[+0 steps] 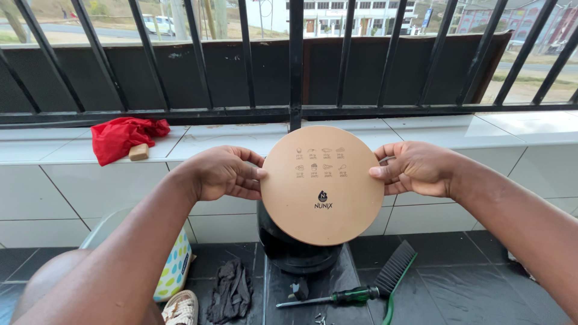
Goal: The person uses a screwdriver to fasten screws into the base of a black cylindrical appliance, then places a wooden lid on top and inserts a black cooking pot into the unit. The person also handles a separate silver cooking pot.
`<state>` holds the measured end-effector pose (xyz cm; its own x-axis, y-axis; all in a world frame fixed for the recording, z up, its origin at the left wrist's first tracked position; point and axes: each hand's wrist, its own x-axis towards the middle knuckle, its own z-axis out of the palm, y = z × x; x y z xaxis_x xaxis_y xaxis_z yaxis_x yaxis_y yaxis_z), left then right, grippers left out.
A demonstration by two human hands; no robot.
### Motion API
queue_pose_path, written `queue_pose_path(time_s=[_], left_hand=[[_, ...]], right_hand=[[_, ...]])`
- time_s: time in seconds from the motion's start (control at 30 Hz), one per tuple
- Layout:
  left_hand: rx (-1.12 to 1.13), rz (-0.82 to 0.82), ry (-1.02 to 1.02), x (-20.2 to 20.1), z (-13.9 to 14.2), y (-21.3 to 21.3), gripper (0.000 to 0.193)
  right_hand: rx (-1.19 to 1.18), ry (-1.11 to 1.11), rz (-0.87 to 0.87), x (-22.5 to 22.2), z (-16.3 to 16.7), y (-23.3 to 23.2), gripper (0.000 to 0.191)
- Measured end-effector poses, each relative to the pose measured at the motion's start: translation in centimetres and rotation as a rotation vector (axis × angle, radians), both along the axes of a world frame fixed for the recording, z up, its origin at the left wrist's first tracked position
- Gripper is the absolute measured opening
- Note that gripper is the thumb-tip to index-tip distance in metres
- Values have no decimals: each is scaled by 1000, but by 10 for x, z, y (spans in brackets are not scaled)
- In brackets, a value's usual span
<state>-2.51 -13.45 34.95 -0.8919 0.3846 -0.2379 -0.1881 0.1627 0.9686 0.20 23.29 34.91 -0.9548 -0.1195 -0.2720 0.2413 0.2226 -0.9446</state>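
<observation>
Tan round disc (322, 185) held up by both hands, above a black appliance (295, 247).

Left hand (224, 173) and right hand (415, 168) pinched opposite edges, fingers (256, 174) closed on the rim (likely to keep the printed face turned to view). Below lay a green-handled screwdriver (337, 297), a brush (394, 274) and a dark cloth (232, 292); a red cloth (123, 137) sat on the tiled ledge (229, 135).

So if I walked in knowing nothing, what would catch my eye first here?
Most likely the round tan disc, held upright in the middle of the view, with the left hand and right hand each keeping a grip on one edge. Below it stands a black rounded appliance, with a green-handled screwdriver on the dark floor. A red cloth lies on the white tiled ledge.
</observation>
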Motion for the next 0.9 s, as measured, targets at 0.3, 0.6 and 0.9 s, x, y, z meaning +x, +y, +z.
queue_pose_path(time_s=[0.3,0.6,0.9], left_hand=[[-35,70,27,4,3,-5,38],[-40,71,47,4,4,-4,34],[-45,72,32,3,2,-4,31]], right_hand=[[3,26,49,-4,-7,-7,27],[51,49,50,-5,-4,-6,21],[58,48,58,-2,0,-9,26]])
